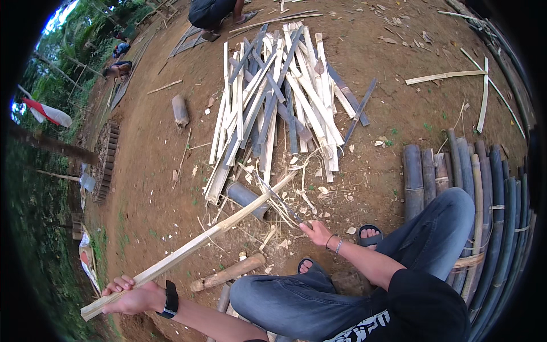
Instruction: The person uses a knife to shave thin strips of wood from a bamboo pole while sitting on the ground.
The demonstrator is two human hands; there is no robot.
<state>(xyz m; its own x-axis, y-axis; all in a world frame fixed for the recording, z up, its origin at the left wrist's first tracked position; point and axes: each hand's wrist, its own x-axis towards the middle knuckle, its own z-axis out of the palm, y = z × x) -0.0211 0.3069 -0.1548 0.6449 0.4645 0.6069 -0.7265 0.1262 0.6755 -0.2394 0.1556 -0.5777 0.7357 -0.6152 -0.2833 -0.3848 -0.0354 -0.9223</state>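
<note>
At the lower left of the frame my left hand [134, 296], with a black watch on the wrist, has its fingers wrapped tight around the near end of a long pale split bamboo slat [194, 245]. The slat slants up toward the middle of the frame, its far end lying over a short grey-blue bamboo tube [246, 198] on the brown dirt ground [154, 171]. Below the slat, near the bottom centre, lies a short round tan wooden billet [228, 273]. Above, in the upper centre, a heap of pale and grey split bamboo strips [279, 102] fans out on the soil. Right of centre my right hand [317, 232] is closed on the handle of a long thin dark blade [280, 200], whose edge meets the slat near its far end. At the right edge sits a row of thick grey-green bamboo poles [473, 188], on which I am seated.
</note>
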